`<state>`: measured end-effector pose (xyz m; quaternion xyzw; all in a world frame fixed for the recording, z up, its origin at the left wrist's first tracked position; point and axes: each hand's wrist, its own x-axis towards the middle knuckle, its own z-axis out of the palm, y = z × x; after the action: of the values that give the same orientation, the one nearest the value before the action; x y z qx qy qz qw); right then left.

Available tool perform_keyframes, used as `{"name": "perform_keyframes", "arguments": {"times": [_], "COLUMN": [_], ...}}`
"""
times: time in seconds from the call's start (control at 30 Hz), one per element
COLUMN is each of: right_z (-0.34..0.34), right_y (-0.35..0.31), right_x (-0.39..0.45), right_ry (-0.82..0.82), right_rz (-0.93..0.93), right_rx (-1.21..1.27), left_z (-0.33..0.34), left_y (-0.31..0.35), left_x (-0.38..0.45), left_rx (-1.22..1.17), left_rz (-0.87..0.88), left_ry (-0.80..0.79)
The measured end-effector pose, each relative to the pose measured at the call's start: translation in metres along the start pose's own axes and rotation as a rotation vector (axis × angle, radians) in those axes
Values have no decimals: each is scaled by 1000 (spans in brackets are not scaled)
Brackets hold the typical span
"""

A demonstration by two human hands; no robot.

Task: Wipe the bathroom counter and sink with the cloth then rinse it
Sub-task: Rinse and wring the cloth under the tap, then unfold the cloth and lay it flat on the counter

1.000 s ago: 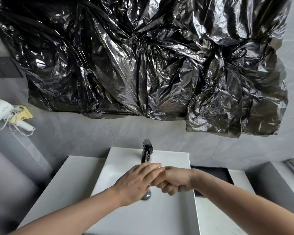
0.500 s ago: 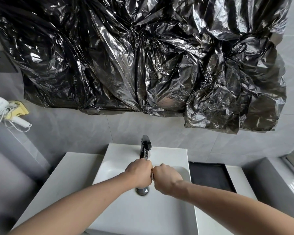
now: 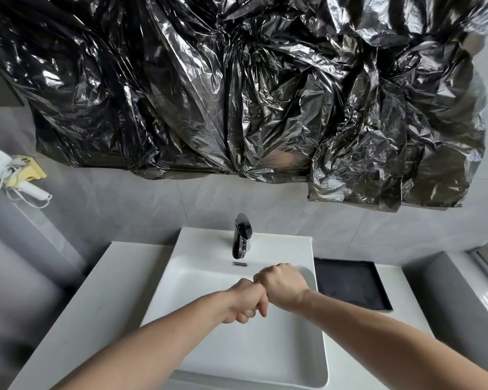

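1. I see both fists over the white sink (image 3: 248, 358), knuckles touching.
2. Left hand (image 3: 244, 302): fingers curled tight; I cannot tell what, if anything, is inside.
3. Right hand (image 3: 283, 285): also clenched, contents hidden.
4. No cloth visible to me.
5. Black faucet (image 3: 242, 236) at twelve o'clock of the hands, black tray (image 3: 350, 285) at three, on the white counter (image 3: 96, 299).

Whatever may be held inside the curled left hand (image 3: 244, 302) and right hand (image 3: 282, 285) is hidden; both forearms are cut off below them.
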<state>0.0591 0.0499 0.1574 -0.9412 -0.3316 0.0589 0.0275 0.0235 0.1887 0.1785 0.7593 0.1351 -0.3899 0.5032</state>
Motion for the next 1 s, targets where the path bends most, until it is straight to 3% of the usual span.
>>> {"name": "perform_keyframes", "arguments": {"times": [0.13,0.33,0.5,0.63,0.8,1.0], "right_z": [4,7,-4,-9,2,-10], "right_y": [1,-9,-18,-30,-45,-57], "right_x": [-8,-52,-88,-112,-130,-148], "right_ry": [14,58,49,73,188,348], "right_rz": [68,158,228,227,227,302], "right_rx": [144,750,1120,1180,1076,1080], "left_z": [0,-14,-9,0,9,4], "left_y": [-3,-21,-47,-59,-73,-80], "left_x": [-10,-40,-63,-81,-103,-122], "left_rx": [19,53,210,206,177,-274], "left_rz": [80,330,590,766,803,653], "left_ry": [13,165,419,500,611,595]}}
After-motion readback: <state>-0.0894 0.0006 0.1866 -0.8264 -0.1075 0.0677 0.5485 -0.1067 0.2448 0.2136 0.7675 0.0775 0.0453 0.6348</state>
